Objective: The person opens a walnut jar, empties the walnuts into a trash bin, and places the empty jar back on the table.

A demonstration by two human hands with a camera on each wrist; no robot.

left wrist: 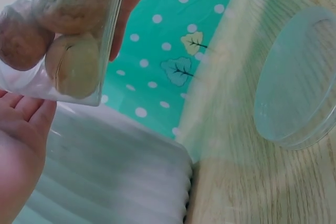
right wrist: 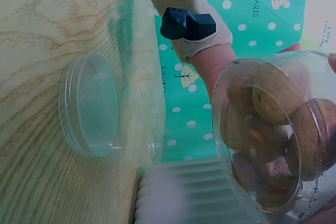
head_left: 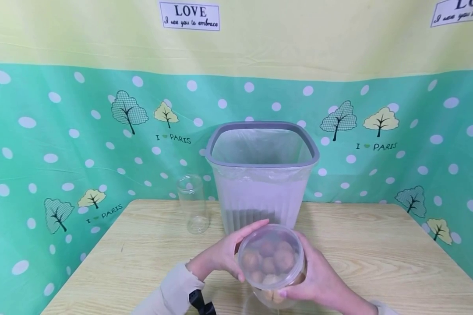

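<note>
A clear round jar (head_left: 277,297) of walnuts (left wrist: 73,3) is held above the table by both hands. Its translucent top (head_left: 271,253) faces up in the head view and looks covered by a lid. The left hand (head_left: 224,253) grips the jar's left side, one finger reaching behind the rim. On the opposite side the right hand (head_left: 319,278) holds it, thumb low on the front. The jar's bottom and several brown walnuts show in the right wrist view. Below the jar, a clear round lid (right wrist: 97,106) lies on the table.
Behind the hands stands a pale bin (head_left: 260,192) with a grey rim and a clear liner. A tall clear jar (head_left: 193,203) stands left of it. The wooden table (head_left: 142,258) meets a green dotted curtain (head_left: 142,175) at its back edge.
</note>
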